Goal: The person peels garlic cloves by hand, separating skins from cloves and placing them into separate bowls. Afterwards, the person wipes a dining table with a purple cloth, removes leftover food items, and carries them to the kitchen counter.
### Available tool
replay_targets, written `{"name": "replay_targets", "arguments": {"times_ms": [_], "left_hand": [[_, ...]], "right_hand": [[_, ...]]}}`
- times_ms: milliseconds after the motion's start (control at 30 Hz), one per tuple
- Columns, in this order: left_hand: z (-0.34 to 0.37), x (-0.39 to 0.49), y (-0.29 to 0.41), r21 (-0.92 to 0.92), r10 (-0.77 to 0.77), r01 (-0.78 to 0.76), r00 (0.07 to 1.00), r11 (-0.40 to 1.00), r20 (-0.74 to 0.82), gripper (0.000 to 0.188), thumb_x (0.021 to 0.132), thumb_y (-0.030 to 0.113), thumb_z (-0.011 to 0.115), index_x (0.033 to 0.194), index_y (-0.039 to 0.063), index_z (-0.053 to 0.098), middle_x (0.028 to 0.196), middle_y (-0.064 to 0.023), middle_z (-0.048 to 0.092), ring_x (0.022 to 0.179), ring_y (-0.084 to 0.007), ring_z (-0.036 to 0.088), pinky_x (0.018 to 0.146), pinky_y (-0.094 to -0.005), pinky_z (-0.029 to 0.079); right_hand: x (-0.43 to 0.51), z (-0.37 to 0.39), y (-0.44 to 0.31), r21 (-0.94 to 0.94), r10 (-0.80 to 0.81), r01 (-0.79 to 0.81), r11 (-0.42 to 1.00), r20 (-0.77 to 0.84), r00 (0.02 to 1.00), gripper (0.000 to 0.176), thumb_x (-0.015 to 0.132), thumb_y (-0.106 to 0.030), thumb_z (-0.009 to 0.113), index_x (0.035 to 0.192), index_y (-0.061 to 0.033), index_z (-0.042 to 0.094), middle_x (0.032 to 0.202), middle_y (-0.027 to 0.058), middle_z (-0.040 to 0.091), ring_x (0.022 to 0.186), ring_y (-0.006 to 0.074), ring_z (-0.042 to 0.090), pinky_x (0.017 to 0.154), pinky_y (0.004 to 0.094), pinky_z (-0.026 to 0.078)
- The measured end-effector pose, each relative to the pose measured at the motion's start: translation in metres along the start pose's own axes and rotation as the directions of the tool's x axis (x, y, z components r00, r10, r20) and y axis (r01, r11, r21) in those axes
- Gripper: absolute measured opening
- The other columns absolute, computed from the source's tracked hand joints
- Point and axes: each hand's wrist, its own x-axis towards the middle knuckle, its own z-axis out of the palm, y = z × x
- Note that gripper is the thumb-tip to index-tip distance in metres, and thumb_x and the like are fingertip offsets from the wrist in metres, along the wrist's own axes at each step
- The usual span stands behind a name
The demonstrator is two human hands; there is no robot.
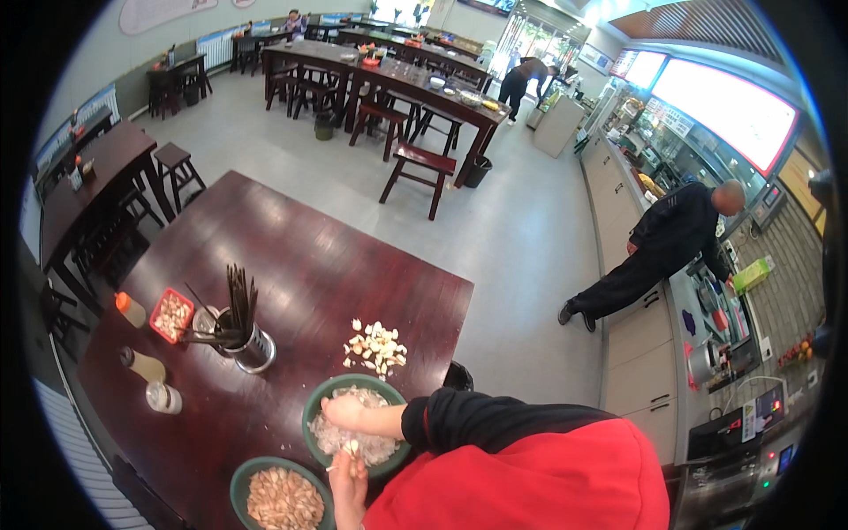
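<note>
My left hand (pixel 350 487) holds a pale garlic clove (pixel 352 446) between its fingertips, at the near rim of a green bowl (pixel 309 405) of papery garlic skins (pixel 371 447). Over those skins reaches my right hand (pixel 342 412), its fingers at the bowl's left side; whether they hold anything cannot be told. A second green bowl (pixel 236 491), full of unpeeled garlic cloves (pixel 285 498), stands left of my left hand. Past the skins bowl, a loose pile of pale garlic cloves (pixel 376 346) lies on the dark wooden table (pixel 318 265).
Chopsticks (pixel 241 298) stand in a metal holder (pixel 257 353). Left of it are a red basket of garlic (pixel 173 316), an orange-capped bottle (pixel 130 310) and jars (pixel 163 397). A person in dark clothes (pixel 672 228) leans at the right counter; another person (pixel 525 83) bends farther back. Stools (pixel 421 173) surround the far tables.
</note>
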Motion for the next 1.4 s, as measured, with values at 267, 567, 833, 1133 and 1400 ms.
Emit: {"name": "replay_targets", "arguments": {"times_ms": [267,567,833,1133,1400], "left_hand": [[-0.012,-0.001,-0.007,-0.019,-0.032,0.032,0.999,0.999,0.011,0.025,0.092,0.029,0.053,0.104,0.007,0.052,0.085,-0.0024,0.057,0.060,-0.0084,0.050,0.047,-0.0197,0.038],[0.004,-0.012,0.000,-0.002,-0.037,0.037,0.997,0.999,-0.065,0.020,0.090,0.023,0.056,0.102,0.007,0.054,0.084,-0.0019,0.057,0.061,-0.0090,0.049,0.048,-0.0180,0.037],[-0.021,0.008,-0.020,-0.134,0.068,-0.083,0.991,0.988,-0.114,0.016,0.089,0.013,0.055,0.104,0.007,0.056,0.096,-0.0026,0.058,0.081,-0.0116,0.055,0.063,-0.0214,0.045],[-0.002,-0.003,-0.014,-0.419,0.086,-0.002,0.980,0.908,0.181,0.021,0.091,0.025,0.055,0.100,0.007,0.053,0.094,-0.0042,0.055,0.064,-0.0072,0.042,0.048,-0.0161,0.036],[0.010,-0.004,-0.010,-0.423,0.091,-0.011,0.982,0.906,0.168,0.029,0.090,0.025,0.056,0.112,0.006,0.053,0.097,-0.0036,0.056,0.066,-0.0073,0.042,0.050,-0.0161,0.036]], "right_hand": [[0.002,0.019,0.006,0.153,0.066,-0.086,0.985,0.131,0.989,0.023,0.086,-0.019,0.043,0.098,-0.0026,0.053,0.077,0.0167,0.065,0.071,0.0329,0.065,0.060,0.0442,0.051],[-0.023,-0.041,0.006,0.335,0.104,-0.140,0.932,0.123,0.987,0.023,0.083,-0.025,0.050,0.091,-0.0048,0.054,0.073,0.0163,0.063,0.067,0.0330,0.064,0.059,0.0454,0.049],[-0.051,-0.037,0.026,0.839,0.097,-0.129,0.529,0.091,0.991,0.012,0.084,-0.019,0.060,0.090,-0.0085,0.057,0.071,-0.0043,0.052,0.064,0.0077,0.050,0.053,0.0256,0.043],[-0.082,-0.062,0.040,0.923,-0.123,-0.354,-0.152,0.338,0.933,0.023,0.093,-0.025,0.051,0.091,-0.0015,0.053,0.078,0.0054,0.058,0.062,0.0103,0.054,0.055,0.0218,0.046],[-0.091,-0.076,0.054,0.750,-0.230,-0.396,-0.529,0.323,0.918,0.037,0.092,-0.016,0.049,0.121,0.0061,0.045,0.112,0.0182,0.057,0.107,0.0273,0.055,0.093,0.0359,0.045]]}}
